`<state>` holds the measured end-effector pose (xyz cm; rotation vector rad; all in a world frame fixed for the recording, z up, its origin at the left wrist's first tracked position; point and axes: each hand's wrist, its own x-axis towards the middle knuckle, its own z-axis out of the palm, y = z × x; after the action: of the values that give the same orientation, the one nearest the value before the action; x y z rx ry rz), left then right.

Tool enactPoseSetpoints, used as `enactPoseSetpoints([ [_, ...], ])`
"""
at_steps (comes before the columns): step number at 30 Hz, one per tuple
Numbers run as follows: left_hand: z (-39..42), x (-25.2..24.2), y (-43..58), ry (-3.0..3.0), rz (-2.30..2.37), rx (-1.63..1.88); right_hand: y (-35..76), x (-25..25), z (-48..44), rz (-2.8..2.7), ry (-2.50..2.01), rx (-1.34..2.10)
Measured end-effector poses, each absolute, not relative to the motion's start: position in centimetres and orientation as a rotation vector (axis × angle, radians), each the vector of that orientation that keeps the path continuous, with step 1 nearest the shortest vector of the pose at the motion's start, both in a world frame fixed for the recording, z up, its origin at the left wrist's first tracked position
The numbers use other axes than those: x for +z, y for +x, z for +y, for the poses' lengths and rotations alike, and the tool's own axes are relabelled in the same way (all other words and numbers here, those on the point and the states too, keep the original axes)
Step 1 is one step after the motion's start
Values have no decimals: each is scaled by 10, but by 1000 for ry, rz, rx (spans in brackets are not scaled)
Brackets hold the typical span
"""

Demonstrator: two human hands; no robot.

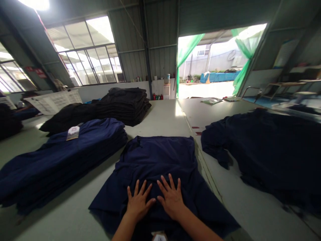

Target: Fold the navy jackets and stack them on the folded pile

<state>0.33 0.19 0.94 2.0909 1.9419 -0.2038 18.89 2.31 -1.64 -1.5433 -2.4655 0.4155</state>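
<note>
A navy blue garment (160, 150) lies spread on the pale table in front of me, its far part narrower and its near corners flared out to both sides. My left hand (139, 201) rests flat on it with the fingers spread. Beside it, my right hand (172, 197) also presses flat on the cloth, fingers apart. The two thumbs nearly meet. At the bottom edge a paper tag (159, 237) partly shows on the garment. Which kind of garment it is, I cannot tell.
A stack of folded navy garments (82, 150) with a tag (73, 133) lies to the left. Behind it sits a stack of black garments (125, 103). Loose navy garments (271, 147) are heaped on the right. Flat plastic packets (212, 100) lie at the table's far end.
</note>
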Motion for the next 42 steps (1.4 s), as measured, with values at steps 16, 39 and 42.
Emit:
enactPoseSetpoints([
  [16, -1, -6, 20, 1860, 1995, -315, 220, -34, 20, -2368, -1714, 457],
  [39, 84, 18, -18, 2097, 1976, -100, 233, 0, 85, -2324, -1787, 512],
  [42, 53, 34, -29, 2124, 1663, -98, 242, 25, 45, -2498, -1494, 813],
])
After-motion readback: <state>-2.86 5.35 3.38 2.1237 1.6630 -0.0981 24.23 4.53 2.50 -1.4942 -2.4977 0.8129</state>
